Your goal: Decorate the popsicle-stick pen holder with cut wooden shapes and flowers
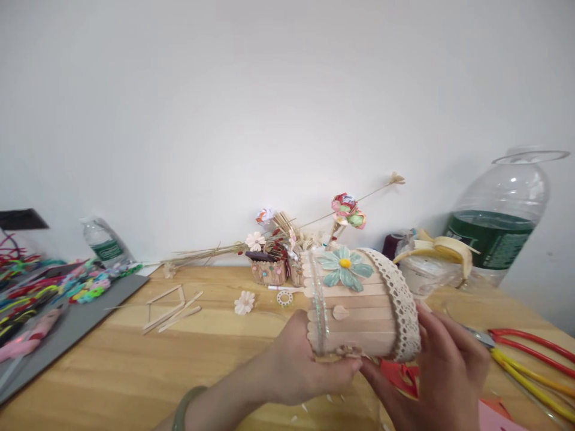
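Observation:
A round holder made of craft sticks (359,314) lies tilted on its side above the table, held between my two hands. My left hand (305,359) grips its narrow end from below, the thumb along the underside. At the other end, my right hand (442,365) has its fingers wrapped around the edge trimmed with white lace (398,305). A blue-green fabric flower (345,263) with a yellow centre sits on the sticks, with a small wooden heart (340,312) below it. Silvery ribbon (320,305) circles the left end.
Scissors with red handles (530,347) and yellow-handled ones (530,377) lie at right. Behind stand a large bottle (498,215), a peeled banana (442,248) and a small stick box (268,272). Loose sticks (168,314) and a white flower (244,303) lie left of centre.

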The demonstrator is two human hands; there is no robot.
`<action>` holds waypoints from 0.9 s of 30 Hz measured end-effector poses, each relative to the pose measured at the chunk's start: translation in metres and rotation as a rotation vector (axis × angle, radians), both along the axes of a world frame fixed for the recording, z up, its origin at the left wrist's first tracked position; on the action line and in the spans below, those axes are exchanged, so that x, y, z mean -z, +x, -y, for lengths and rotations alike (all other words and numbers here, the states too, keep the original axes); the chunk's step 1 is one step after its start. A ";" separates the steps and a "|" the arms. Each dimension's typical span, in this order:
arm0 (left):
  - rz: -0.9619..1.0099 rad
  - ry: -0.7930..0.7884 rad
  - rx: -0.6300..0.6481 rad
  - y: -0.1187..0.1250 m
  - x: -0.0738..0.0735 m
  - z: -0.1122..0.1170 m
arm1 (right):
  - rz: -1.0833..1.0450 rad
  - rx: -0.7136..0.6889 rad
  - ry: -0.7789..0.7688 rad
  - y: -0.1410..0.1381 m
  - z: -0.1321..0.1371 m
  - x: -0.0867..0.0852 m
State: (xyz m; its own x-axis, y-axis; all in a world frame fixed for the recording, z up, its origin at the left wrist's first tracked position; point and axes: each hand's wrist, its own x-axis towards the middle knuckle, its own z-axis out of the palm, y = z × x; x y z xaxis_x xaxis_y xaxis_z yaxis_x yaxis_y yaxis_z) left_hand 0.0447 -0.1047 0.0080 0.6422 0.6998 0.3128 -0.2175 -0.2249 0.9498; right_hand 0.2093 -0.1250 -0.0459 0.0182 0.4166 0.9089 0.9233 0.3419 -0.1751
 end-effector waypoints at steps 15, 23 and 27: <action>-0.085 0.011 -0.013 -0.005 0.004 -0.002 | 0.040 0.047 0.010 0.004 0.002 0.005; -0.069 -0.008 -0.018 -0.005 0.008 -0.006 | -0.024 0.020 -0.002 -0.002 0.002 0.000; -0.051 -0.065 0.015 -0.004 0.006 -0.010 | -0.107 -0.045 -0.057 -0.007 0.000 -0.003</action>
